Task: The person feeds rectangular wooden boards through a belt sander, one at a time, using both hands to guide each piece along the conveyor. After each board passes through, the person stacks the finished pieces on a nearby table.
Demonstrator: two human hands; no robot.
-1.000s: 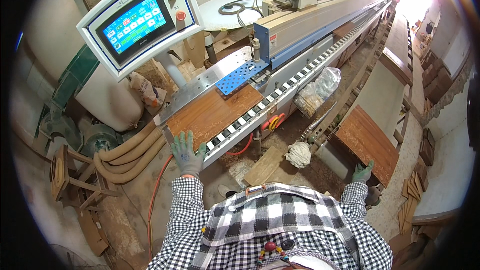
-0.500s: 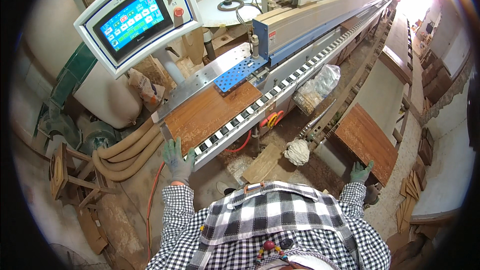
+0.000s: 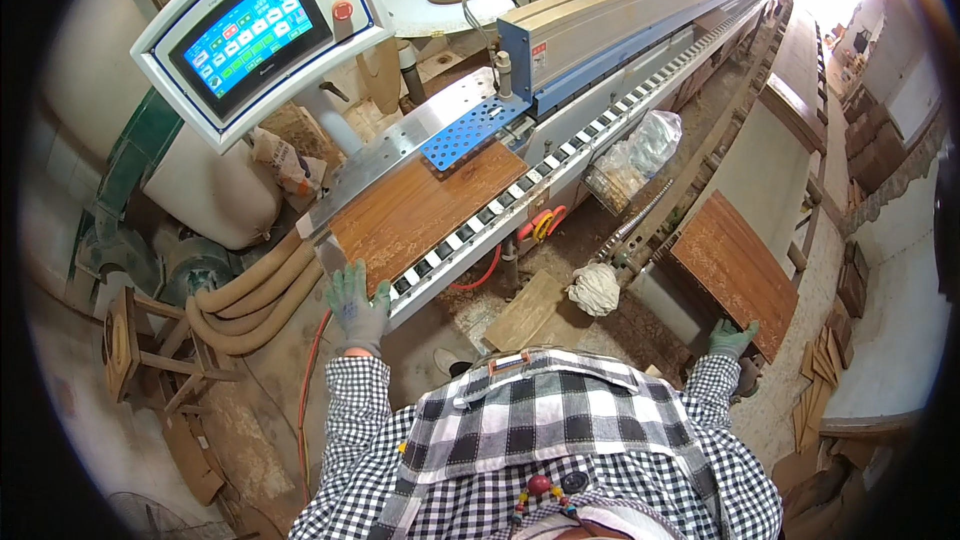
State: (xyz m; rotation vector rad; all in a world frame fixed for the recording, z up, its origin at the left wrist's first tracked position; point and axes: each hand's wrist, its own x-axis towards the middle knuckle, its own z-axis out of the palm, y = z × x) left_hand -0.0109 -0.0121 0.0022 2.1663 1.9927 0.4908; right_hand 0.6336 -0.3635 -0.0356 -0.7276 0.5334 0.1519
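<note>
My left hand [image 3: 358,312], in a green and grey work glove, lies with spread fingers at the near end of a reddish-brown wood panel [image 3: 420,215]. That panel lies flat along the machine's track of black and white pads [image 3: 463,237], its far part beside and under a blue perforated plate [image 3: 475,135]. On the right, my right hand [image 3: 733,338], gloved alike, closes on the near edge of a second reddish-brown panel [image 3: 740,270]. This one lies tilted on a larger pale board [image 3: 765,155]; the fingers under its edge are partly hidden.
A control panel [image 3: 255,35] with a lit screen and buttons stands at the left, above thick hoses [image 3: 245,315] and a wooden stool [image 3: 130,350]. A plastic bag [image 3: 640,155] hangs by the machine's side. Board offcuts [image 3: 815,395] lean at the far right; a bundled cloth [image 3: 594,289] sits between.
The left panel has slid slightly forward along the track, with my left hand following at its end. My right hand has shifted a little to the right along the other panel's edge.
</note>
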